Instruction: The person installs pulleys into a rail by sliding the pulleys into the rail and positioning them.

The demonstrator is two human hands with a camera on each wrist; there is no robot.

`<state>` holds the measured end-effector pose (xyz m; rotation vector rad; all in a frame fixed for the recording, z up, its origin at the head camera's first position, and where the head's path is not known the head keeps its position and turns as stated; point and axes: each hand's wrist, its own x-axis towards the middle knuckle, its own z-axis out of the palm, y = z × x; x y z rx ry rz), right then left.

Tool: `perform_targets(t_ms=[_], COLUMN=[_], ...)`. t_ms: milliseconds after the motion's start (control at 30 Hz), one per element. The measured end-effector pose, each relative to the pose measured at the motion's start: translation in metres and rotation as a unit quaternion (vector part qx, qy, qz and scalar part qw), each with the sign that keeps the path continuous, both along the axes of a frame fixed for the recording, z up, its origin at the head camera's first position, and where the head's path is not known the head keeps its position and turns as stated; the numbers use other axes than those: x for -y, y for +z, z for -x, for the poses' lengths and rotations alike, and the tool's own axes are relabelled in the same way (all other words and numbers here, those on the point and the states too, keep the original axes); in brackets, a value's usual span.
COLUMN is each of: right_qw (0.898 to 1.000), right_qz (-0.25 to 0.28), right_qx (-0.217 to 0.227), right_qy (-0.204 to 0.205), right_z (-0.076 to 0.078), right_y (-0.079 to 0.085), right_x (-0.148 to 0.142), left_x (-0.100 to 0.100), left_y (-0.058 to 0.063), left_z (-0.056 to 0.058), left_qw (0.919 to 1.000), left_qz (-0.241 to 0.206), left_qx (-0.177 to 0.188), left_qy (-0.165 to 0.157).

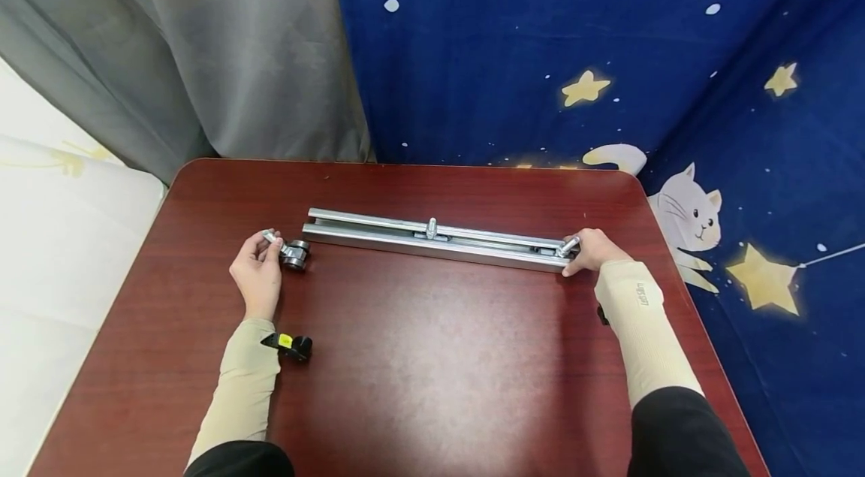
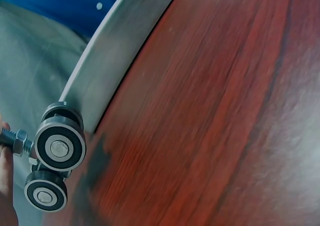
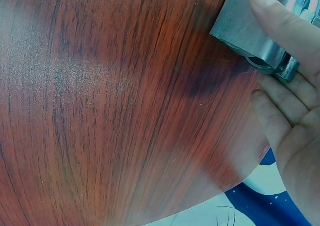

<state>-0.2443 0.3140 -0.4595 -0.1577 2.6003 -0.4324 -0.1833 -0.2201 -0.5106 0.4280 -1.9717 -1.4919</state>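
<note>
A long metal channel track [image 1: 378, 238] lies across the table, its slot facing up. Two roller trolleys sit inside the slot: one bolt [image 1: 431, 229] stands upright near the middle, and another bolt [image 1: 569, 246] leans at the right end. My left hand [image 1: 258, 278] pinches a third roller trolley [image 1: 294, 255] by its bolt, just off the track's left end. Its black-and-silver wheels [image 2: 60, 147] show in the left wrist view. At the right end, my right hand [image 1: 595, 250] grips the track, thumb [image 3: 285, 23] against its side wall.
The reddish-brown wooden table [image 1: 432, 357] has rounded far corners. Behind it hang a grey curtain [image 1: 263, 49] and a blue curtain [image 1: 486, 49] with stars. White cloth [image 1: 61, 252] lies beyond the left edge.
</note>
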Motion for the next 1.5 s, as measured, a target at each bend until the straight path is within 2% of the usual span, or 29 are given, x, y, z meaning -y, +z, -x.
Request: perform_targets(t_ms=[333,533,800,1000,1267,1500], right_qw=[1.0,1.0,1.0,1.0,1.0,1.0], right_qz=[-0.008,-0.006,-0.004,-0.006,-0.007,-0.003], right_qx=[0.001,-0.01,-0.015,-0.01,-0.009,-0.004], right_qy=[0.003,0.014,0.024,0.016,0.02,0.007], right_z=[-0.002,-0.003,-0.002,-0.002,0.0,0.001], right_y=[-0.002,-0.002,-0.005,-0.005,-0.005,-0.006], right_x=[0.001,-0.002,-0.002,-0.002,-0.001,-0.001], left_x=[0.017,0.019,0.015,0.013,0.009,0.008], left_y=[0.0,0.0,-0.003,-0.002,0.001,0.002], left_z=[0.021,0.034,0.044,0.052,0.057,0.064], left_qw=[0.9988,0.998,0.9958,0.9956,0.9959,0.9957], left_qz=[0.011,0.02,0.045,0.045,0.048,0.05], left_qx=[0.043,0.054,0.076,0.08,0.077,0.078], left_qy=[0.022,0.027,0.025,0.019,0.005,0.003])
